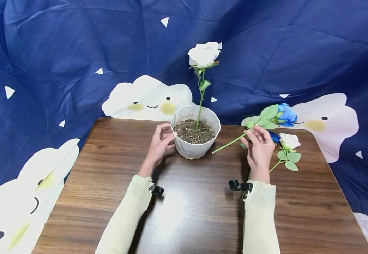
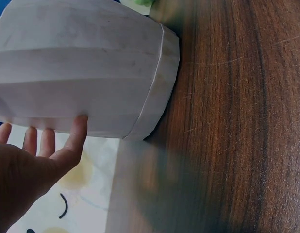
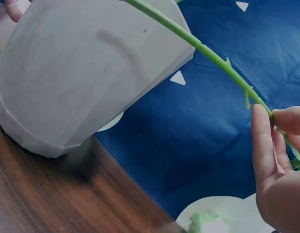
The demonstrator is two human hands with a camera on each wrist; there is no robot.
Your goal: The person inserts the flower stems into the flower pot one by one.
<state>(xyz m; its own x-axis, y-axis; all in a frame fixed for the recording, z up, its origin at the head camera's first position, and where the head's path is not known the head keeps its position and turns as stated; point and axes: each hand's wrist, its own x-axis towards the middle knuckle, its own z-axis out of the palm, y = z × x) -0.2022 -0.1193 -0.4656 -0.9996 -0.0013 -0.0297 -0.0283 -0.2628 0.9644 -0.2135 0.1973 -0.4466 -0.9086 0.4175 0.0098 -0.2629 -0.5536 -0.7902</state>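
Note:
A white faceted flowerpot (image 1: 191,151), filled with dark soil, stands near the table's back edge. One white rose (image 1: 204,55) rises upright from the soil. My left hand (image 1: 160,144) rests its fingertips against the pot's left side; in the left wrist view the thumb (image 2: 78,133) touches the wall. Between thumb and fingers, my right hand (image 1: 260,146) pinches the green stem of a blue rose (image 1: 287,115). That flower slants, its bloom up to the right and the bare stem end pointing down-left, apart from the pot. The right wrist view shows the stem (image 3: 223,63) crossing before the pot.
A pale pinkish-white rose (image 1: 289,141) lies on the table to the right, with a dark blue bloom (image 1: 275,137) beside it, partly hidden by my right hand. Behind the wooden table (image 1: 196,211) hangs a blue curtain (image 1: 250,42) with cloud prints.

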